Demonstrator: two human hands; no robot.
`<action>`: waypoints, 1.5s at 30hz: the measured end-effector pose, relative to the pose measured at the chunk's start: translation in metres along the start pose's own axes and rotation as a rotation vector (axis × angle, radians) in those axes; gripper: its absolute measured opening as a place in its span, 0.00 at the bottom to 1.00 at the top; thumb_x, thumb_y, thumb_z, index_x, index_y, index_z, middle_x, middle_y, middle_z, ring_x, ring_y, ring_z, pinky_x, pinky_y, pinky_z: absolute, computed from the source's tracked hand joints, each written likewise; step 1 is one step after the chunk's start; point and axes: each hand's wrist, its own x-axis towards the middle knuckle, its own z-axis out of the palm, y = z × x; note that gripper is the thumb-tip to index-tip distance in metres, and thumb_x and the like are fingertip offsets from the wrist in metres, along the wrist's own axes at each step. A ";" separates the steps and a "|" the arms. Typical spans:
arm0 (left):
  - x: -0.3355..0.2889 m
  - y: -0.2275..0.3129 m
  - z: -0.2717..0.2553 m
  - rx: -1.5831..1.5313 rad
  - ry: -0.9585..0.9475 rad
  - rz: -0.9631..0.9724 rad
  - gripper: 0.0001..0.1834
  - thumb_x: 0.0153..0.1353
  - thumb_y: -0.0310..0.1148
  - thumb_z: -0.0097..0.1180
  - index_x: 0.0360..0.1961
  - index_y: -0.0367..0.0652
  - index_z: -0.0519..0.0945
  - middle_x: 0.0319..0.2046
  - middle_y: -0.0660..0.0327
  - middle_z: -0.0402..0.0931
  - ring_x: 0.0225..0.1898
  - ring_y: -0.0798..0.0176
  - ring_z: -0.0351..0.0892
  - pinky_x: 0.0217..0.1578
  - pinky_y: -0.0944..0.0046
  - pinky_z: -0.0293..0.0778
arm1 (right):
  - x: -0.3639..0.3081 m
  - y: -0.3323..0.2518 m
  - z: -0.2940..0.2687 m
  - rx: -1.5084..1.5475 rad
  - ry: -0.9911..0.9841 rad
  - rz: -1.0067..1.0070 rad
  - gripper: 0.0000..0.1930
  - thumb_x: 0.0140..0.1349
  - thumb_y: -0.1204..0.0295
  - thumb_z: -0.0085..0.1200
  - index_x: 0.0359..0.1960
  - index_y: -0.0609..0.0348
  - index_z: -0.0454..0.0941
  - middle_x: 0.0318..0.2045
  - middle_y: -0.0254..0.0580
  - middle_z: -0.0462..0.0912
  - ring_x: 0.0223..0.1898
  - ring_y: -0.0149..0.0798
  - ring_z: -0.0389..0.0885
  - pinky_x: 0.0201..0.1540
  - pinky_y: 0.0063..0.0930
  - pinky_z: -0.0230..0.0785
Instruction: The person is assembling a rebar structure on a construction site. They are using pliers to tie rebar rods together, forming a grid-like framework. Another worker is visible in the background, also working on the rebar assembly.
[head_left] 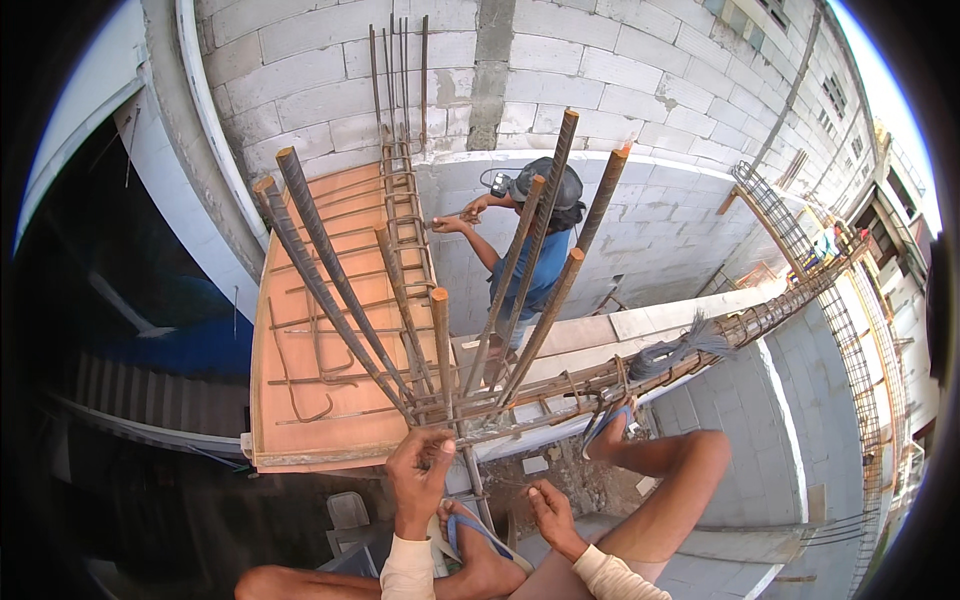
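My left hand (pixel 418 470) is closed, fingers curled with the thumb pressed against them, just below the corner where the rebar cage meets the orange-brown formwork panel (pixel 345 270). Whatever it grips is too small to make out. Lower and to the right, my right hand (pixel 556 518) is closed in a pinch in front of my bent knee. A faint thin line shows near its fingertips, too fine to name surely. Several thick upright rebars (pixel 440 340) rise from the corner above my hands. A bundle of grey tie wire (pixel 680 348) rests on the horizontal rebar cage (pixel 760 312) to the right.
A co-worker in a blue shirt (pixel 552 262) and dark helmet stands beyond the rebars, hands at the far rebar cage (pixel 402 200). My sandalled feet (pixel 610 428) are perched around the beam. Rubble ground (pixel 570 470) lies far below. A block wall (pixel 610 60) stands behind.
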 end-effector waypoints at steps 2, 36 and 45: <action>0.015 0.036 0.015 -0.060 -0.096 0.222 0.14 0.61 0.33 0.66 0.45 0.37 0.83 0.42 0.56 0.83 0.42 0.63 0.82 0.42 0.65 0.78 | 0.011 0.003 -0.010 0.042 0.067 0.020 0.11 0.76 0.63 0.46 0.38 0.56 0.74 0.21 0.24 0.65 0.21 0.20 0.60 0.22 0.20 0.52; 0.101 0.138 0.044 -0.400 -0.642 0.051 0.11 0.69 0.36 0.58 0.36 0.43 0.72 0.29 0.71 0.64 0.33 0.76 0.61 0.36 0.71 0.60 | 0.195 0.046 -0.018 -0.874 0.394 -0.397 0.11 0.72 0.68 0.39 0.43 0.62 0.72 0.32 0.59 0.82 0.39 0.61 0.79 0.53 0.52 0.60; 0.112 0.141 0.069 -0.366 -0.606 0.014 0.11 0.67 0.32 0.60 0.31 0.43 0.70 0.27 0.69 0.64 0.30 0.75 0.62 0.32 0.70 0.61 | 0.197 0.057 -0.020 -0.833 0.329 -0.381 0.12 0.74 0.66 0.37 0.44 0.59 0.72 0.32 0.55 0.83 0.42 0.57 0.81 0.56 0.51 0.58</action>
